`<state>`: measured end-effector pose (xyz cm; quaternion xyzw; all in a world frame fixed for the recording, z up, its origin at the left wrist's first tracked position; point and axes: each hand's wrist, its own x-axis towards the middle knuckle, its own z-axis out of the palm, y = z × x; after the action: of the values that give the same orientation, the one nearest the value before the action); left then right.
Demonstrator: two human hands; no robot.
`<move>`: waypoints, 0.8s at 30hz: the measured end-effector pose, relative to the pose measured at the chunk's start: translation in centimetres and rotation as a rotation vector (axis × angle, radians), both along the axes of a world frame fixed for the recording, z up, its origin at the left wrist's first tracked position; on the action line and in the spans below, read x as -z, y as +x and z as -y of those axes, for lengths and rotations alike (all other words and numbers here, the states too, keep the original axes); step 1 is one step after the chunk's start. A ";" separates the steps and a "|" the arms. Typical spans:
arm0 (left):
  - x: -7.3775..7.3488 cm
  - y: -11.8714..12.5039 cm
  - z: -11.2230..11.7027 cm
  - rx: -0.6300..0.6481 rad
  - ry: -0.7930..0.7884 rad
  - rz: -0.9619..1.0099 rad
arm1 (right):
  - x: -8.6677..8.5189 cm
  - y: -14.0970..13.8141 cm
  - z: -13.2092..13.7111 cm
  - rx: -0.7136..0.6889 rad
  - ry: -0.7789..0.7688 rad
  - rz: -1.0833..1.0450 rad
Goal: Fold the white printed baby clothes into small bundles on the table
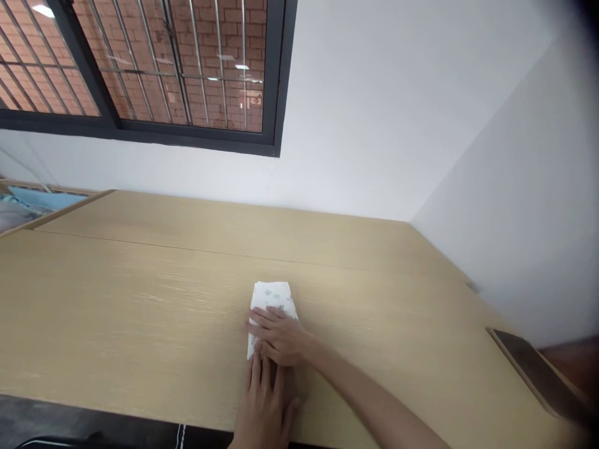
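A small folded white cloth point(274, 293) with little green and grey printed motifs lies flat on the wooden tabletop point(187, 299). My right hand point(283, 337) rests across its middle, palm down, with the fingers stretched to the left. Under that hand, part of the cloth is hidden. My left hand point(266, 399) comes in from the near edge, its fingers extended forward and their tips at the cloth's near end, close to my right hand. Both hands press from above, and neither is wrapped around anything.
A barred window point(187, 68) with a dark frame is set in the white wall point(355, 112) behind the table. A dark flat rectangular object point(533, 368) sits at the right edge. At the far left stands a wood-edged bin point(75, 209) with bluish contents.
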<state>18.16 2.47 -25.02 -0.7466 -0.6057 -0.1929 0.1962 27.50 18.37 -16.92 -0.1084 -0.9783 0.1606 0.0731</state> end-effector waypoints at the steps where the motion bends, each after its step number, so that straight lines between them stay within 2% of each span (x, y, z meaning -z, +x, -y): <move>1: -0.4 0.1 0.0 -0.004 -0.014 0.013 | 0.4 -0.1 -0.9 0.027 0.033 -0.002; 4: -1.0 0.2 0.0 -0.010 -0.038 0.048 | 0.9 -0.4 -3.7 0.074 0.121 -0.007; 7: -1.1 0.1 0.1 -0.002 -0.054 0.080 | 1.0 -0.7 -6.0 0.097 0.147 -0.007; 11: -1.2 0.2 0.3 0.003 -0.081 0.128 | 1.0 -0.9 -7.6 0.136 0.171 -0.003; 17: -1.6 -0.3 0.0 0.014 -0.071 0.128 | 0.7 0.0 -6.7 0.230 0.209 -0.160; 20: -2.6 -2.7 -0.7 0.085 -0.084 0.147 | 0.1 1.4 -5.4 0.283 0.145 -0.260; 24: -4.5 -7.1 -1.8 0.165 -0.202 0.223 | -1.3 3.8 -4.1 0.287 -0.097 -0.225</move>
<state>11.04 4.23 -20.50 -0.7837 -0.5765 -0.2284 0.0353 31.27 22.43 -15.67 -0.2317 -0.9296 0.2066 0.1987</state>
